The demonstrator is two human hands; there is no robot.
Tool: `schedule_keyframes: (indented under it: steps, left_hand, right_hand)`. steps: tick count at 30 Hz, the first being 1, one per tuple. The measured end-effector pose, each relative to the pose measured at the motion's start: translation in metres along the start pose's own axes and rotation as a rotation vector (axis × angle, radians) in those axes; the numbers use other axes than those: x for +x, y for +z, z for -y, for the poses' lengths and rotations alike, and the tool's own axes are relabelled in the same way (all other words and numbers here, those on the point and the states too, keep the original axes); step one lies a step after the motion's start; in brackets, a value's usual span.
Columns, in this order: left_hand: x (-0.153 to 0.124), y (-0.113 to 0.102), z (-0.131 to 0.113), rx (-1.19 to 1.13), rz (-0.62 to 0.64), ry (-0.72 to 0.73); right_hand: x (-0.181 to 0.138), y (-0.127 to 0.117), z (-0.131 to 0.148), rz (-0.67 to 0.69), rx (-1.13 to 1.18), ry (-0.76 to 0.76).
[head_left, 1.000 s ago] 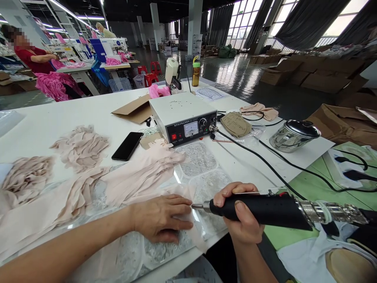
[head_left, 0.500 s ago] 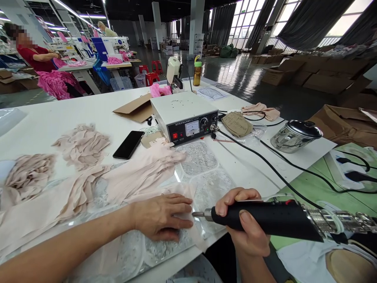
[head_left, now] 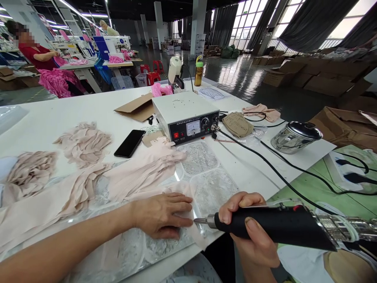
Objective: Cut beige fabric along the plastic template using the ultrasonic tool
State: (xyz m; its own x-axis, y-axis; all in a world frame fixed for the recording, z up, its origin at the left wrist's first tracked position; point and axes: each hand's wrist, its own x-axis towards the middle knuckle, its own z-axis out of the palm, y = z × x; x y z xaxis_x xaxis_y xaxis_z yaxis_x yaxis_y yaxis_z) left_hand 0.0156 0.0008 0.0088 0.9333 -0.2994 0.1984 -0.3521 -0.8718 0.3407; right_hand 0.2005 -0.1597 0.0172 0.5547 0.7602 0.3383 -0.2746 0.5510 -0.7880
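Note:
My left hand (head_left: pixel 165 216) lies flat, fingers stretched, pressing a thin beige fabric piece (head_left: pixel 191 232) onto a clear, scratched cutting plate (head_left: pixel 210 186). My right hand (head_left: pixel 250 228) is wrapped round a black ultrasonic cutter (head_left: pixel 273 224). Its metal tip points left and sits at the fabric's edge, close to my left fingertips; whether it touches the cloth I cannot tell. A cable (head_left: pixel 265 161) links to a white control box (head_left: pixel 188 114) with a dial and red switch. Behind my left hand is a layered stack of beige fabric (head_left: pixel 141 167).
A phone (head_left: pixel 129 143) lies left of the box. More beige fabric heaps (head_left: pixel 84 143) spread to the left. A steel pot (head_left: pixel 296 137) stands near the table's right edge, and a bottle (head_left: pixel 198 71) at the back. Across the room a person in red (head_left: pixel 35 55) handles pink fabric.
My right hand has shifted slightly right and down with the cutter, its tip moving a little along the fabric edge. My left hand stays pressed in place.

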Motion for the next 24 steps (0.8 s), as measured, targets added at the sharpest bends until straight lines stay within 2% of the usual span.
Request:
schedule_keyframes:
  steps: [10, 14, 17, 20, 22, 24]
  left_hand:
    - [0.001, 0.000, -0.002, -0.003, 0.024, -0.013]
    - [-0.009, -0.008, -0.006, 0.044, -0.025, -0.085]
    - [-0.028, -0.013, -0.012, 0.118, -0.106, -0.243]
    - [-0.047, -0.011, -0.020, 0.183, -0.143, -0.359]
    - [-0.053, -0.007, -0.024, 0.233, -0.161, -0.395]
    - [-0.053, -0.001, -0.027, 0.295, -0.169, -0.421]
  right_hand:
    - [0.002, 0.005, 0.001, -0.001, -0.042, -0.022]
    - [0.001, -0.006, -0.001, -0.181, -0.023, -0.076]
    - [0.005, -0.016, -0.001, -0.385, -0.032, -0.127]
    - [0.008, -0.022, 0.000, -0.581, 0.003, -0.116]
    - [0.008, -0.028, 0.001, -0.640, 0.023, -0.078]
    - [0.005, -0.039, -0.001, -0.626, -0.026, -0.036]
